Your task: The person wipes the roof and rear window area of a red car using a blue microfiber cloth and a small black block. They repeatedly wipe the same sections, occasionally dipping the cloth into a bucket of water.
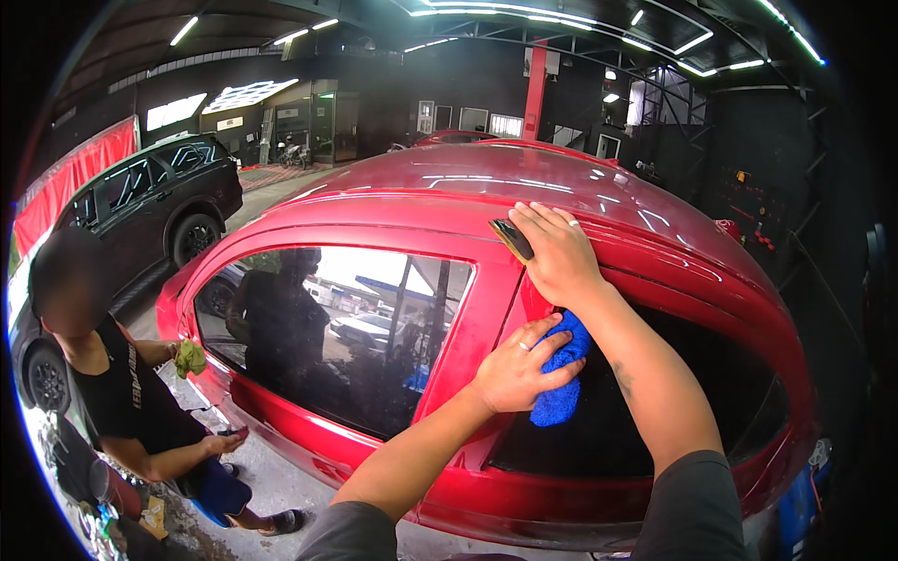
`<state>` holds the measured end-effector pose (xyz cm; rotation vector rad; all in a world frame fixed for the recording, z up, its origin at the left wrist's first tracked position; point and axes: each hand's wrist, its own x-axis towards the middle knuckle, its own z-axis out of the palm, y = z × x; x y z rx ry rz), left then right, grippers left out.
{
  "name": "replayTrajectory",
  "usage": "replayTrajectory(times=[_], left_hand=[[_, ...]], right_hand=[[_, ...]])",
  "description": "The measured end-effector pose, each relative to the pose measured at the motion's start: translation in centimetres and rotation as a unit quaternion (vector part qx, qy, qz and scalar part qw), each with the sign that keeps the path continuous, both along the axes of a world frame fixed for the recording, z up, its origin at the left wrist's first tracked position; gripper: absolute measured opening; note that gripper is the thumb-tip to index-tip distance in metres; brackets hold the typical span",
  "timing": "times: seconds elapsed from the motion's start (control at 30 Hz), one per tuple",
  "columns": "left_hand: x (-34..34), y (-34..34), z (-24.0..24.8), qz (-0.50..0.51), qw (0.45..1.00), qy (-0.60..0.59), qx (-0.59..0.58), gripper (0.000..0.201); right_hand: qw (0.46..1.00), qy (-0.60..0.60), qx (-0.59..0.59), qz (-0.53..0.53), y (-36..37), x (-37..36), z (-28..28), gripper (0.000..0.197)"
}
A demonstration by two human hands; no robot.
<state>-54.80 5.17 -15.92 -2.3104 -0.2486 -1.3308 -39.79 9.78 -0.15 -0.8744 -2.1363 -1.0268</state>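
A red car [449, 327] stands before me, its side windows and roof edge within reach. My left hand [519, 366] is closed round a blue microfiber cloth [559, 397], pressed against the pillar and the edge of the darker window. Above it, my right hand [558, 245] lies on the roof edge, gripping a small applicator block [511, 240] with a black top and yellowish pad. The block rests on the red paint; my fingers cover part of it.
At left a person in a dark sleeveless top [140, 402] stands by the car, holding a yellow-green cloth [190, 358] and a small dark object. Behind them is a dark parked SUV [150, 192]. A blue object [801, 500] stands at lower right.
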Motion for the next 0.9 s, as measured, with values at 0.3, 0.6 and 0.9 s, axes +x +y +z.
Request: replayTrajectory(times=[0.3, 0.6, 0.9], left_hand=[[0.7, -0.8, 0.0, -0.004, 1.000, -0.030, 0.003, 0.064], [-1.7, 0.1, -0.1, 0.005, 0.999, -0.033, 0.004, 0.065], [0.1, 0.0, -0.5, 0.000, 0.999, -0.048, 0.007, 0.063]], right_hand=[[0.999, 0.015, -0.003, -0.050, -4.7, 12.3, -0.8, 0.041], [0.995, -0.075, -0.046, 0.034, -1.6, 1.7, 1.0, 0.053], [0.999, -0.048, -0.014, 0.019, -0.6, -0.4, -0.1, 0.055]])
